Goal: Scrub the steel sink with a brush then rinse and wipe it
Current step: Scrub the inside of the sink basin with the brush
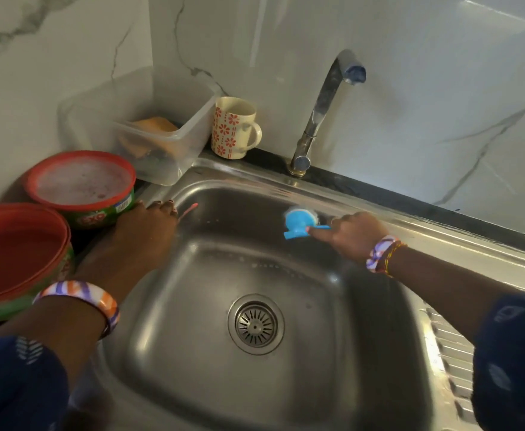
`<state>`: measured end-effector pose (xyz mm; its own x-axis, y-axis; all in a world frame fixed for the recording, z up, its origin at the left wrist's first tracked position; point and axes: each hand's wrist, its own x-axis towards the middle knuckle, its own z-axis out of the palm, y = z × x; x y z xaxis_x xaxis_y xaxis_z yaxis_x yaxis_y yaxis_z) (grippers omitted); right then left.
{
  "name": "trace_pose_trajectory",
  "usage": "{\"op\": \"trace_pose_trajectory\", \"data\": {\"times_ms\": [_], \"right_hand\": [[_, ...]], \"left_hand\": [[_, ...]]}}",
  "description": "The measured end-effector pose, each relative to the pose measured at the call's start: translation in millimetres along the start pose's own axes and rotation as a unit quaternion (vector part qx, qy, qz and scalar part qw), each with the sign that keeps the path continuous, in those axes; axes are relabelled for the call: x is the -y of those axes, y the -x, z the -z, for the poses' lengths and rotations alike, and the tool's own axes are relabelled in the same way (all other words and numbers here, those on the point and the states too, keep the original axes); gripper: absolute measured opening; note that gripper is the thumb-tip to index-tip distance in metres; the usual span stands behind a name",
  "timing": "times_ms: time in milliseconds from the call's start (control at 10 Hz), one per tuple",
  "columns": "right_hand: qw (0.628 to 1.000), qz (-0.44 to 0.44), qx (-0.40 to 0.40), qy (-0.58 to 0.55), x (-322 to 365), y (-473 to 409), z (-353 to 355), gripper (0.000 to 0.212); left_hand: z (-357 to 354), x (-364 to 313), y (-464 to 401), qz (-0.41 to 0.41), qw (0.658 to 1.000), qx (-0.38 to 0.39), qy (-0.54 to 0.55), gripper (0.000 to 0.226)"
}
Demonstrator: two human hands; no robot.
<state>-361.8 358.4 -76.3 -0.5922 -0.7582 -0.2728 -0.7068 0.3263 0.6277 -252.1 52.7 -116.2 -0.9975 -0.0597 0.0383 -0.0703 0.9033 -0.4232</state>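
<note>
Scrubbing is under way: the right hand, fingers curled round the handle, presses a blue brush against the far wall of the steel sink at the centre of the frame. The left hand rests with fingers spread and relaxed on the sink's left rim, holding nothing. The tap at upper centre is dry, so by my reading rinsing and wiping are still to come. The near walls, the floor and the drain lie open to the brush. At the left edge two red tubs sit close beside the rim, and a mug and a plastic box crowd the upper-left corner.
</note>
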Motion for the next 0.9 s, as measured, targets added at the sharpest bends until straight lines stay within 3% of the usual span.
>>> {"op": "trace_pose_trajectory", "data": {"times_ms": [100,200,300,400,500,600,700,800,900], "right_hand": [[0.998,0.009,0.059,-0.022,-2.6,3.2,-10.6,0.046],[0.99,0.079,0.12,-0.004,15.5,13.3,-19.1,0.035],[0.995,0.077,-0.047,0.036,13.5,-11.3,-14.5,0.036],[0.99,0.055,-0.124,-0.033,6.9,-43.3,11.5,0.04],[0.997,0.039,-0.014,-0.069,-3.2,-22.3,8.0,0.036],[0.986,0.085,0.135,0.039,-6.6,22.0,-8.2,0.035],[0.986,0.051,0.155,-0.041,4.3,14.6,-4.2,0.03],[0.979,-0.009,0.061,-0.193,34.6,-67.0,34.7,0.031],[0.979,0.005,-0.007,-0.203,54.7,-108.0,72.0,0.031]], "left_hand": [[2.1,1.4,-0.5,0.004,1.0,0.018,-0.004,0.055],[3.2,1.6,-0.6,0.015,0.999,0.021,0.025,0.057],[2.1,0.5,-2.0,0.019,0.999,0.031,0.016,0.056],[-3.6,0.8,-5.9,0.051,0.998,0.022,0.03,0.051],[-3.9,0.5,-4.4,0.07,0.996,0.022,0.045,0.048],[-4.6,-1.7,-3.8,0.096,0.994,0.001,0.057,0.048],[-1.7,-7.1,-2.1,0.097,0.994,0.001,0.053,0.05],[0.4,-6.6,-2.3,0.086,0.994,-0.005,0.06,0.049],[2.4,-6.3,-2.3,0.074,0.996,-0.007,0.057,0.051]]}}
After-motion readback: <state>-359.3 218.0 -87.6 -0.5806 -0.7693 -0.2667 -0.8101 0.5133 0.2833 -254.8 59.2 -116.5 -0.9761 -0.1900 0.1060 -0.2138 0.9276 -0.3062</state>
